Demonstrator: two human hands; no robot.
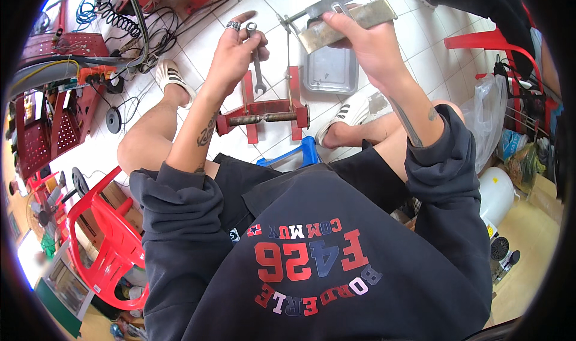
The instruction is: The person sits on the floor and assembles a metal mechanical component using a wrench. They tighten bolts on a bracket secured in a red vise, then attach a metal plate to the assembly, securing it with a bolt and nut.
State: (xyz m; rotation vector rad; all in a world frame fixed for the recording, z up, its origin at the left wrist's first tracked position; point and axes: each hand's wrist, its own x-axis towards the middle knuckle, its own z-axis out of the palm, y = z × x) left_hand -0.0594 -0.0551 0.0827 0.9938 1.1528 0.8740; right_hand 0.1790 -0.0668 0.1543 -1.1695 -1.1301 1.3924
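Note:
My left hand (233, 54) is closed around a steel combination wrench (258, 72), whose open end points down toward the floor. My right hand (371, 45) grips a metal bracket (317, 38), a pair of flat plates with a rod along the far side, and holds it up ahead of me. Below the wrench, a red steel frame (263, 108) with a coarse threaded or sprung bar across it sits on the tiles between my feet. Behind it, partly under the bracket, lies a grey rectangular tray (330, 90).
Close to my knees is a blue stool (308, 151). Red plastic chairs stand at left (108, 245) and right (480, 41). Cables and a coiled hose (117, 17) lie at the far left, near perforated red racks (48, 119). A person's dark-clothed leg (480, 5) shows at far right.

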